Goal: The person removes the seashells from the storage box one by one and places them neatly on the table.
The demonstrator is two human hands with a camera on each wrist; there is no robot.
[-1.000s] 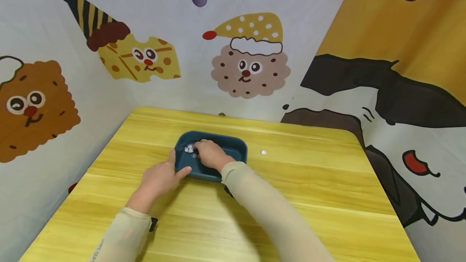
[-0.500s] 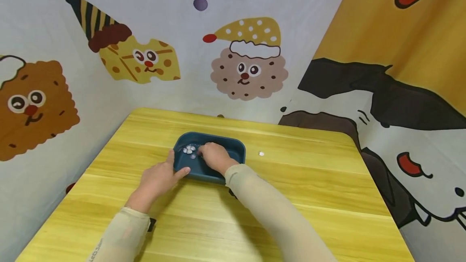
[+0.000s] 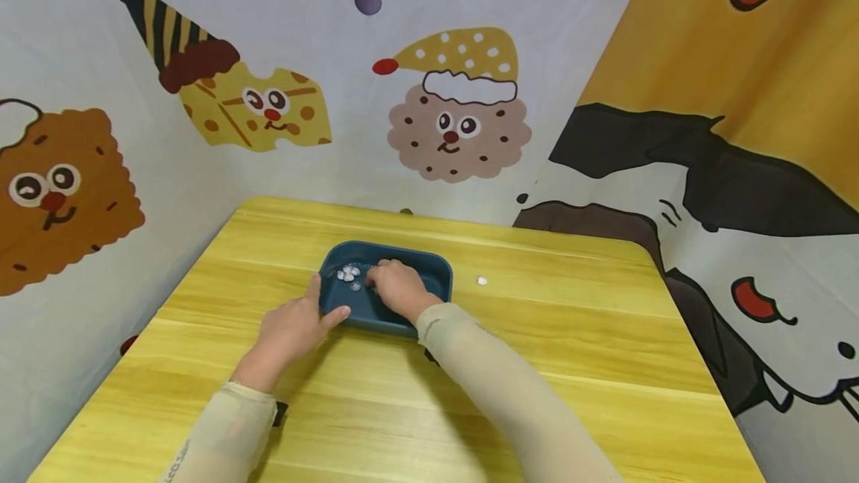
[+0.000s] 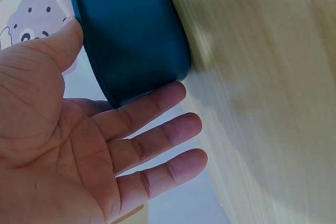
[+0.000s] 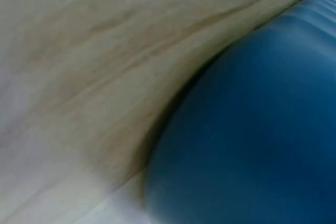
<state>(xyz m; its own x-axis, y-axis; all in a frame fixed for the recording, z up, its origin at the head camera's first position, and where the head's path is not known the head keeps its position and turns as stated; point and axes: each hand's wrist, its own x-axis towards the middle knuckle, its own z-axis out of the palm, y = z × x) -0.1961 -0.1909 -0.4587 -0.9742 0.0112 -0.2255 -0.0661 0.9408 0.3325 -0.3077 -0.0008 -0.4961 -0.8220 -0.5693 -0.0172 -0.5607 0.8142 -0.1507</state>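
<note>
A dark blue rectangular box (image 3: 376, 321) stands on the table, open at the top. Small whitish, partly clear pieces (image 3: 348, 273) lie clustered at its left end, with a single one (image 3: 356, 286) just in front of them. My right hand (image 3: 397, 288) reaches inside, fingers bent downward beside the pieces; its fingertips are hidden, so any held piece cannot be made out. At the box's left end, my left hand (image 3: 291, 330) steadies it with thumb on the rim. In the left wrist view, the left hand's fingers (image 4: 157, 137) are extended, one touching the box wall.
One small white piece (image 3: 482, 281) lies by itself on the yellow wood-grain table (image 3: 570, 319), right of the box. Cartoon-printed cloth (image 3: 288, 177) rises behind the table and along its sides. The right wrist view shows mostly the box's outer wall (image 5: 252, 129).
My right hand has shifted slightly right inside the box, uncovering more of the whitish pieces. During the last half second it barely moves. My left hand keeps its place at the box.
</note>
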